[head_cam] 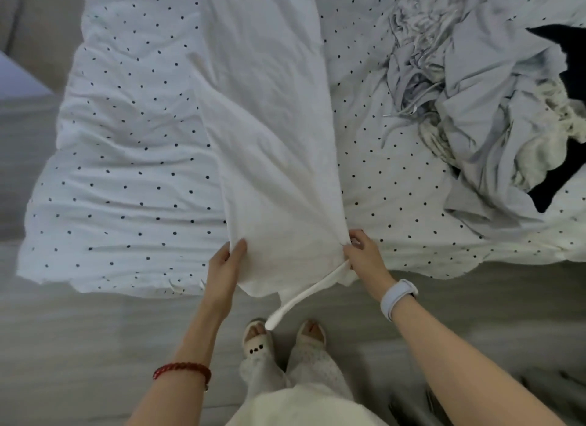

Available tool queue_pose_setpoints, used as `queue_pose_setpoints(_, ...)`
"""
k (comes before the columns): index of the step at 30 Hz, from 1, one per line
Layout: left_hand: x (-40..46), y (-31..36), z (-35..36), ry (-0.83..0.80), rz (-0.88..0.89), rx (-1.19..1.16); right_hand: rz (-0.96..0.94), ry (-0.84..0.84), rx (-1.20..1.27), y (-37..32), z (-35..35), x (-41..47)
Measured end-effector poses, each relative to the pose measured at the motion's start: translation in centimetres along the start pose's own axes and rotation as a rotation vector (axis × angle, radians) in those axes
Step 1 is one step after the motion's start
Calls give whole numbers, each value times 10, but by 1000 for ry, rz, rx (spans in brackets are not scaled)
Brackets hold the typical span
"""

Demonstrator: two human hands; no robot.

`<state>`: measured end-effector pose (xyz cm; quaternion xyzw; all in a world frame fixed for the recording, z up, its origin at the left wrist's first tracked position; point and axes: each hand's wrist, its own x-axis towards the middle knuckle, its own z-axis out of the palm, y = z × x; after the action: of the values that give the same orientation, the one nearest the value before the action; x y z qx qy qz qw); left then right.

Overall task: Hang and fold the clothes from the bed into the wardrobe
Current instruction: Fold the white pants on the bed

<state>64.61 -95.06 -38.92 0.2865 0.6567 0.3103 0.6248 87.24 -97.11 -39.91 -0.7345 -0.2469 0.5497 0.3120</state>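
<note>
with your left hand (225, 265) and right hand (364, 251) both pinching the white garment (269, 159) at six o'clock, the half-inserted hanger (304, 294) may slip out floorward.

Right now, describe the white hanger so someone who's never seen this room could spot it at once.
Start at the polka-dot bed and follow the plain white garment down to its near edge, held by both hands. Below the right hand, the white hanger pokes out toward the slippers: the only smooth, rigid, curved bar among soft cloth.

No text or label can be read anywhere.
</note>
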Motion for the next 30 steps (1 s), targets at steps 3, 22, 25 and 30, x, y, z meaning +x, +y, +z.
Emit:
queue_pose_setpoints(3,-14,-31,-11,-106,-107,188,58,-25,-168,19,-1,-9)
queue_pose_setpoints(22,-78,-34,-20,-343,-57,135,189,-116,159,65,-29,-70)
queue_pose_setpoints(25,-86,-41,-16,-322,-19,293,139,-286,-81,72,-37,-84)
queue_pose_setpoints(30,-102,-41,-15,-242,42,362,112,-224,-302,76,-40,-101)
